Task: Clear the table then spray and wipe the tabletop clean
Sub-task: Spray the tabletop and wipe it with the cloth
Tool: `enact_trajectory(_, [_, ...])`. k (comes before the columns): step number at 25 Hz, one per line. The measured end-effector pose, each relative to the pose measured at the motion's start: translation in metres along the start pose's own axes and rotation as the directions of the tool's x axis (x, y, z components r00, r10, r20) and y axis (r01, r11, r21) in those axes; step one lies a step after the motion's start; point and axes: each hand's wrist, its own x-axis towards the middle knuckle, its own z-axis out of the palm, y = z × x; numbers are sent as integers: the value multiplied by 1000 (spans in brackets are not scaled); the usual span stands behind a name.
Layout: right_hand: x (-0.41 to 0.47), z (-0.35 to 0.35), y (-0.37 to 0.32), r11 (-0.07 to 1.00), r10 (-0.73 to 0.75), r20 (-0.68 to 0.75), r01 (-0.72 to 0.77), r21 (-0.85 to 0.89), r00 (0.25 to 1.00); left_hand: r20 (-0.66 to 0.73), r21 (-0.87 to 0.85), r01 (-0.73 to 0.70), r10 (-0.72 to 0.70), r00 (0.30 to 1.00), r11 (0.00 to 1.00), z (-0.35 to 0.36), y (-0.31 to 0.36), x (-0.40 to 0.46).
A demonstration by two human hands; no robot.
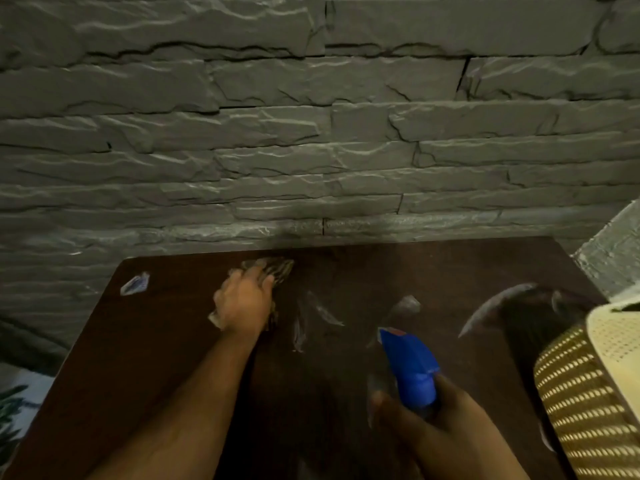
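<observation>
A dark brown tabletop [145,358] is seen from above, set against a grey stone-pattern wall [311,116]. The left hand [244,299] is stretched out to the far middle of the tabletop and is laid on a cloth [273,268]. The cloth is blurred, but it appears patterned and crumpled, with one end showing past the fingertips near the table's far edge and a pale corner showing at the wrist side. The fingers seem to be curled down over the cloth, holding it against the wood.

The right hand [433,420] is held low at the near right of the table and is wrapped around a spray bottle [414,372]. The blue spray head is pointed away from the person and slightly left, above the tabletop, with the fingers closed around the neck below it.

Pale wet streaks [318,313] are seen on the wood between the two hands, and a curved smear [488,306] is seen further right. A small whitish scrap or patch [135,284] lies near the far left corner, well apart from the cloth.

At the right edge, a yellow woven basket [585,403] is partly in view, its side perforated with rows of small holes. A patterned floor covering [17,403] is visible below the table's left side.
</observation>
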Motion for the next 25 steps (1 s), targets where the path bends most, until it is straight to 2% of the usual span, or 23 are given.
enact_trajectory(2, [22,6,-18,999,-40,0,40,-24,999,84,-43,-177,180,980,983,10,14,22])
enact_trajectory(4, [43,10,-38,996,-77,2,77,-41,997,101,-94,-214,223,970,972,16,18,41])
enact_trajectory(7, [62,12,-56,993,-108,-18,107,-58,994,59,-125,-99,107,993,987,16,22,52])
enact_trajectory(9, [68,13,-57,994,-77,-12,76,-82,997,51,-119,-4,10,999,993,16,29,57])
enact_trajectory(10, [68,14,-56,994,-52,4,52,-94,999,15,-124,-3,5,1000,992,18,33,55])
enact_trajectory(11, [68,16,-55,994,-28,23,31,-108,999,-7,-150,-45,44,999,988,21,37,51])
enact_trajectory(12, [68,18,-54,992,-12,34,16,-127,999,9,-192,-159,164,986,968,23,42,46])
enact_trajectory(14, [69,23,-53,991,-7,33,12,-130,999,140,-246,-452,493,859,857,27,50,38])
enact_trajectory(15, [71,23,-54,994,-10,28,13,-111,1000,187,-228,-526,567,802,819,25,55,39])
enact_trajectory(16, [71,23,-56,996,-9,33,12,-93,999,173,-209,-489,524,834,847,25,59,47])
enact_trajectory(17, [71,24,-56,996,-8,55,13,-86,998,123,-170,-393,415,901,904,24,61,52])
enact_trajectory(18, [70,24,-57,996,-6,79,13,-85,997,70,-174,-319,334,940,932,25,61,55])
enact_trajectory(19, [71,22,-56,996,3,91,5,-85,996,55,-182,-343,358,932,922,31,64,52])
enact_trajectory(21, [74,16,-57,998,21,96,-15,-67,995,148,-203,-542,573,806,816,34,72,43])
enact_trajectory(22, [75,14,-57,998,27,100,-21,-62,995,143,-236,-545,584,799,804,36,74,46])
enact_trajectory(24, [76,12,-56,997,21,99,-14,-71,995,71,-227,-462,487,870,858,33,73,54])
enact_trajectory(25, [77,10,-54,997,23,94,-16,-71,995,70,-231,-495,522,850,838,31,75,54])
